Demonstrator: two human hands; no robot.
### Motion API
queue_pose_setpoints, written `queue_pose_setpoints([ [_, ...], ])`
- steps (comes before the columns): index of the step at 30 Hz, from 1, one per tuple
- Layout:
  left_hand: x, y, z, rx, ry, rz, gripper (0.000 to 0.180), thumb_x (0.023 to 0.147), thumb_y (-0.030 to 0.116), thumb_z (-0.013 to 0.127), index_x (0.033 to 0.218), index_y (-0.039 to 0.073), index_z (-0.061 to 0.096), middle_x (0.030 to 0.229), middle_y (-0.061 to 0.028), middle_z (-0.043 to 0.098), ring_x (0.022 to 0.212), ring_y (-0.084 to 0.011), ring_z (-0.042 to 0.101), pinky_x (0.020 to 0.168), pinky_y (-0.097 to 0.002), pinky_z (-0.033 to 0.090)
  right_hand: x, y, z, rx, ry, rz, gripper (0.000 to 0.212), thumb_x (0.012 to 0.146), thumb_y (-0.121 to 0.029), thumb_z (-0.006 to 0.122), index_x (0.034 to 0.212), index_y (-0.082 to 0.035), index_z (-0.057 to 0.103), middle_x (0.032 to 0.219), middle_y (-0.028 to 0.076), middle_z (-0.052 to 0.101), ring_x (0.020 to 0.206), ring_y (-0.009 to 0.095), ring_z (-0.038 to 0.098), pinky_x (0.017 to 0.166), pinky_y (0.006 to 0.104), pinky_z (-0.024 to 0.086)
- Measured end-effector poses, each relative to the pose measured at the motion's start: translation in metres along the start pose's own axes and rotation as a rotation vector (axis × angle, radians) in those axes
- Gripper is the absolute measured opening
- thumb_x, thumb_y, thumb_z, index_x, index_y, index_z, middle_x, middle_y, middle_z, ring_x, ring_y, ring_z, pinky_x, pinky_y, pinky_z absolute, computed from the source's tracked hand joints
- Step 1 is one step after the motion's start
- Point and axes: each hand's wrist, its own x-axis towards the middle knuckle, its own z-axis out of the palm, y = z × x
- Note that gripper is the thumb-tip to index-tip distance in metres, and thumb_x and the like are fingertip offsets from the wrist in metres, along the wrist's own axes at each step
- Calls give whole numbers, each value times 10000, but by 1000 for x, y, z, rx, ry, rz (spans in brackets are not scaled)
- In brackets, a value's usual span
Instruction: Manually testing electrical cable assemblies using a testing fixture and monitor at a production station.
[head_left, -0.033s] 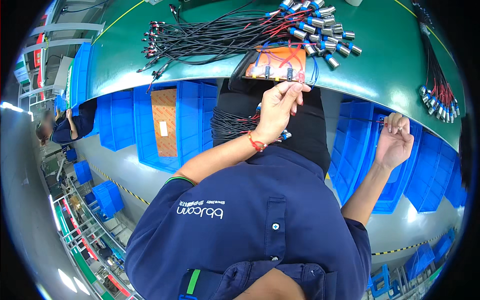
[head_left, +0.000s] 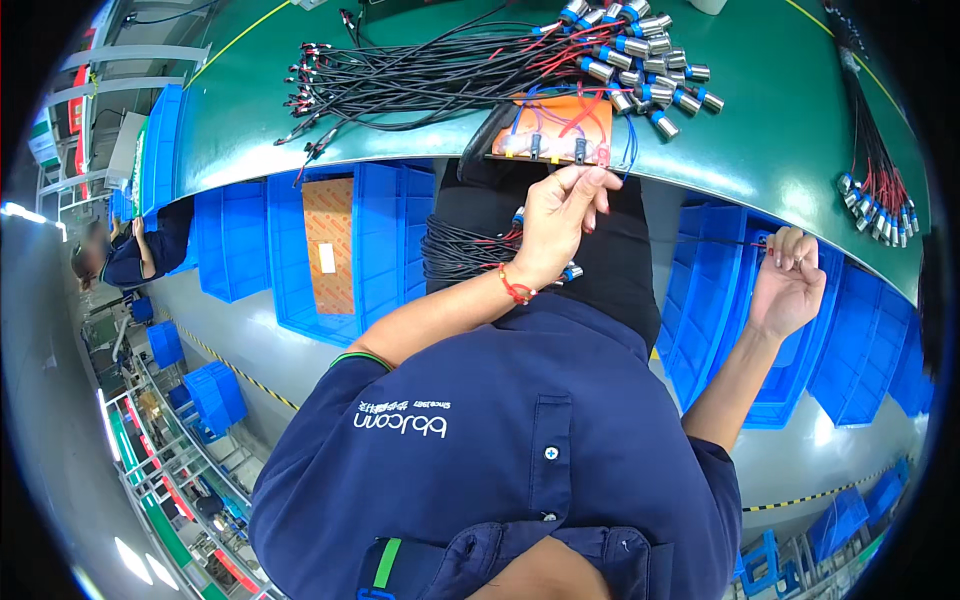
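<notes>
My left hand (head_left: 560, 215) is closed in a pinch just below the table's front edge, next to a small orange board (head_left: 562, 122) with blue and red wires and small dark clips along its near edge. A thin black cable (head_left: 690, 240) stretches across from my left hand to my right hand (head_left: 790, 280), which is closed on its red-wired end. What the left fingertips pinch is small; it looks like the cable's other end. On my lap lies a bundle of black cables (head_left: 460, 252) with metal connectors, partly hidden behind my left wrist.
On the green table (head_left: 240, 130) lies a big pile of black cables (head_left: 430, 80) with silver-and-blue cylindrical connectors (head_left: 650, 65). Another cable bundle (head_left: 880, 195) sits at the right. Blue bins (head_left: 235, 240) stand below the table on both sides. A co-worker (head_left: 135, 250) is at the far left.
My left hand has come down very slightly from the board's edge. The cable between my hands now shows more clearly. Little else differs.
</notes>
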Motion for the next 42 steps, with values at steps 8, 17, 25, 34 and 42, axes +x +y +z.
queue_pose_setpoints([
  [8,7,22,-18,-154,-231,-262,429,1007,398,493,1066,7,657,724,-45,654,516,-41,492,510,-183,383,2,4,11,33,63,-25,142,774,-138,441,685,-88,342,652,22,292,639,141,271,633,304,250],
  [17,3,27,-3,-254,-188,-262,413,1013,381,490,1059,1,644,686,-37,612,495,-37,448,483,-187,349,5,-7,15,-9,80,-122,122,800,-107,419,701,-89,351,653,18,289,628,136,265,621,300,243],
  [25,-5,30,-6,-116,-220,-257,355,1025,326,474,939,25,641,561,11,551,440,-10,391,430,-183,299,5,-23,24,-59,42,-154,130,818,-117,428,712,-91,358,659,17,293,635,134,270,643,301,252],
  [34,-40,112,-104,120,150,411,280,1012,229,493,965,-20,612,702,-66,625,498,-74,542,428,-205,405,30,-31,95,212,-163,-37,181,739,-76,521,785,-98,348,662,21,308,673,134,290,679,299,276],
  [42,4,164,-249,-46,588,614,348,996,239,552,1198,-42,588,888,-29,602,710,-97,550,623,-211,438,77,51,209,406,-483,211,107,776,-131,482,834,-70,415,658,26,350,700,159,331,730,318,301],
])
